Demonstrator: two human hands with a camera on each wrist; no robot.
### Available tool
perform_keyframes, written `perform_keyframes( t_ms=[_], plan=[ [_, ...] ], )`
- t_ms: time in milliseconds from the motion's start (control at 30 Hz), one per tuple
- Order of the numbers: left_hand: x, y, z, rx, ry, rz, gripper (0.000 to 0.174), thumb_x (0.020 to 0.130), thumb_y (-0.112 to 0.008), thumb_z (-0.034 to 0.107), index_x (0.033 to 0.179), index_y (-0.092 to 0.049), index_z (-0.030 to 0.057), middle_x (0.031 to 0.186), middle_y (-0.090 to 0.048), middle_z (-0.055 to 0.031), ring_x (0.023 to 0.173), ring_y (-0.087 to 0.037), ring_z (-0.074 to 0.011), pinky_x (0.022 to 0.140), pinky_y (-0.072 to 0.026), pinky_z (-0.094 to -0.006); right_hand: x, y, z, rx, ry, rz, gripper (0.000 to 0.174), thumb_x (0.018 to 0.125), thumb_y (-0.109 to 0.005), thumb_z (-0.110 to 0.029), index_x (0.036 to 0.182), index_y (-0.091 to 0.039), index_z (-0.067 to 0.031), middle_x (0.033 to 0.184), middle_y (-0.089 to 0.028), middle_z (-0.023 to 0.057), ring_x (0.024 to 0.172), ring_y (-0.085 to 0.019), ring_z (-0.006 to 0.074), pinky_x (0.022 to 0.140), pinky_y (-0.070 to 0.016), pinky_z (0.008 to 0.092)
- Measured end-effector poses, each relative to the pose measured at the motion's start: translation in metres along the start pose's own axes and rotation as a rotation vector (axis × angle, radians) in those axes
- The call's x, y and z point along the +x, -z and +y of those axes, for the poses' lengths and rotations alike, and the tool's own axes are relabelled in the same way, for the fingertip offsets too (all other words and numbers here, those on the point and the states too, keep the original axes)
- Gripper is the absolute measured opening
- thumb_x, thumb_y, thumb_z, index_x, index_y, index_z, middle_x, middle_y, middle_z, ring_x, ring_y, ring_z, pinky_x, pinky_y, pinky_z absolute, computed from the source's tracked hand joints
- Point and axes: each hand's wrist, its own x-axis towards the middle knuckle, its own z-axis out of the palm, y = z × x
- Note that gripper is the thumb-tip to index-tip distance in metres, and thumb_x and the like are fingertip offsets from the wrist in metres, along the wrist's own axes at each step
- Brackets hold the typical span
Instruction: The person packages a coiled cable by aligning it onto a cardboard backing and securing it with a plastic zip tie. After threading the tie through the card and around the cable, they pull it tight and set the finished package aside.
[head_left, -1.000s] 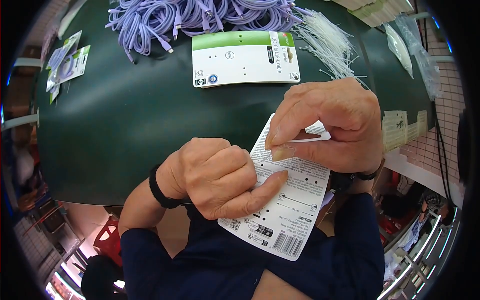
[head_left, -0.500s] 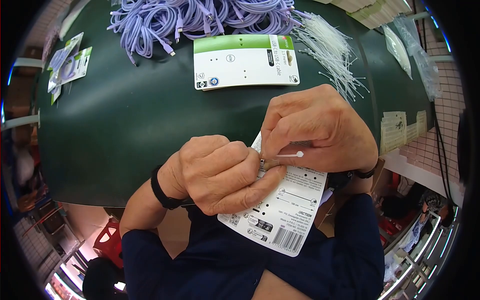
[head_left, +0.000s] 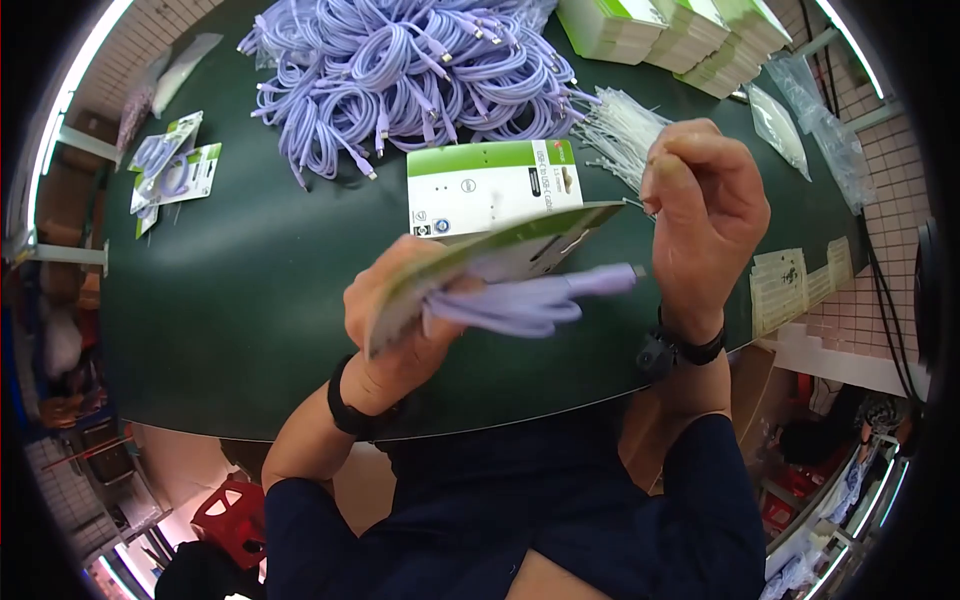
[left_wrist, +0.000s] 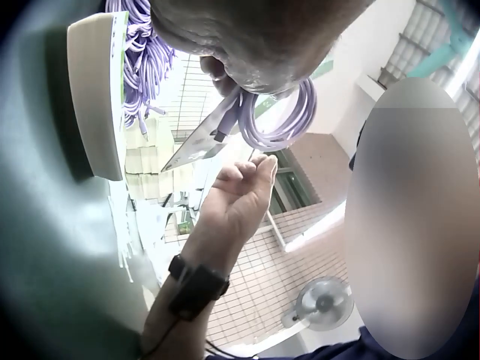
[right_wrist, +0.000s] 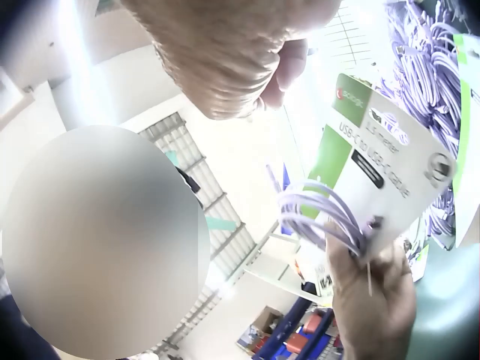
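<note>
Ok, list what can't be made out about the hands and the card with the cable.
Right hand: whether its curled fingers pinch anything; turned away in the head view, too close in the right wrist view.
Cable: what fastens it to the card; motion blur in the head view, too small elsewhere.
Left hand: its fingertips, behind the card in the head view.

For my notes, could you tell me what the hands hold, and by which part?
The left hand grips the card, lilac cable attached, by one end. The right hand is curled; whether it pinches anything cannot be told.
</note>
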Motion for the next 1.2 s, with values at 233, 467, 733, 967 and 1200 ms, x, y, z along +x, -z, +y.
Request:
perform_keyframes(
  t_ms=[233,467,733,967,1200],
  plan=[
    [0.068,-0.013,-0.002,-0.532,0.53,0.536,0.037,0.099,-0.065,0.009,0.134,-0.06,-0.0007,0.109,-0.072,-0.0053,0.083,-0.07,-0.01,0.062,-0.0558,-0.0228,-0.004,-0.028,0.005,-0.411,0.58,-0.263,0.028,0.074,-0.086,0.005,0.098,-0.075,-0.0053,0.089,-0.07,0.0072,0.073,-0.062,0.0209,0.06,-0.0475,0.0318],
    [0.085,-0.051,0.001,-0.645,0.454,0.662,0.041,0.101,-0.063,0.013,0.139,-0.054,-0.0018,0.121,-0.069,-0.0097,0.1,-0.069,-0.0141,0.074,-0.0587,-0.0238,-0.01,-0.033,0.019,-0.708,0.698,-0.256,0.035,0.064,-0.087,-0.004,0.098,-0.079,-0.0082,0.09,-0.07,0.0022,0.074,-0.061,0.0213,0.061,-0.0474,0.0331],
    [0.077,-0.059,-0.004,-0.687,0.457,0.583,0.04,0.101,-0.062,0.009,0.138,-0.054,-0.0026,0.122,-0.069,-0.012,0.107,-0.07,-0.0185,0.084,-0.0605,-0.0297,-0.015,-0.034,0.034,-0.807,0.693,-0.191,0.032,0.064,-0.085,-0.005,0.096,-0.079,-0.0101,0.089,-0.069,0.0003,0.071,-0.06,0.0198,0.061,-0.0465,0.0332],
    [0.074,-0.051,-0.023,-0.687,0.496,0.535,0.037,0.101,-0.063,0.009,0.135,-0.056,-0.0022,0.118,-0.071,-0.0119,0.101,-0.072,-0.0156,0.071,-0.0608,-0.0233,-0.024,-0.04,0.03,-0.668,0.705,-0.256,0.03,0.067,-0.083,0.0,0.095,-0.077,-0.0094,0.09,-0.067,0.0029,0.069,-0.06,0.0199,0.06,-0.0489,0.0321],
    [0.077,-0.046,-0.018,-0.704,0.583,0.528,0.036,0.101,-0.064,0.011,0.134,-0.057,-0.0018,0.116,-0.071,-0.0111,0.095,-0.074,-0.0157,0.067,-0.0616,-0.0237,-0.026,-0.041,0.042,-0.597,0.668,-0.296,0.037,0.062,-0.081,0.005,0.096,-0.074,-0.0085,0.091,-0.064,0.0048,0.071,-0.061,0.0202,0.058,-0.051,0.0299]
  ],
)
